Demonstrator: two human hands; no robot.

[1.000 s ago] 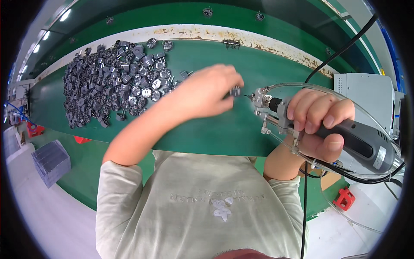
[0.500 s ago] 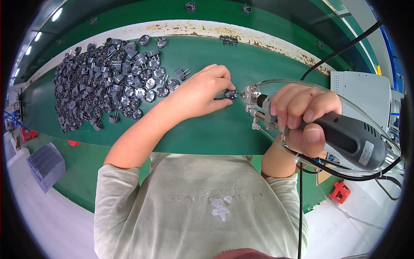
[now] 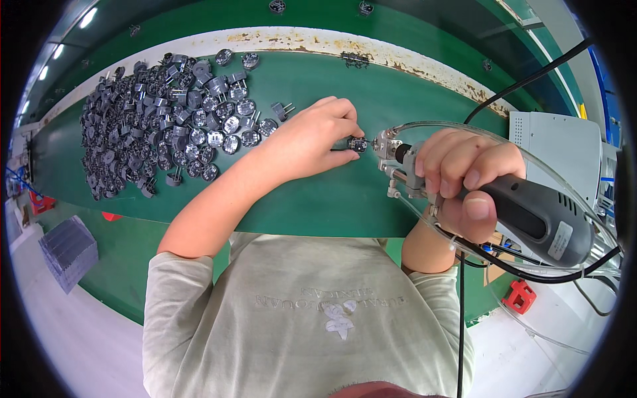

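Note:
My left hand (image 3: 320, 136) pinches a small dark plug part (image 3: 357, 144) between thumb and fingers, its circuit-like face turned to the right. In my right hand (image 3: 470, 176) is a grey and black electric screwdriver (image 3: 541, 222), gripped around its body. The screwdriver's metal front end (image 3: 385, 147) points left, its tip right beside the held part; whether they touch I cannot tell. A large heap of similar dark round plug parts (image 3: 142, 132), some with two metal pins, lies on the green table to the left. One loose pinned part (image 3: 281, 111) lies near my left wrist.
The green worktable (image 3: 312, 205) ends at a rusty white ledge (image 3: 298, 41). A small black piece (image 3: 355, 60) lies by that ledge. A grey metal box (image 3: 556, 146) stands at right. A clear tube (image 3: 458, 124) and black cables (image 3: 524, 79) run around the screwdriver.
Almost nothing differs. The held plug part and my left fingers sit very slightly further right, close to the screwdriver tip; the whole view has shifted a little.

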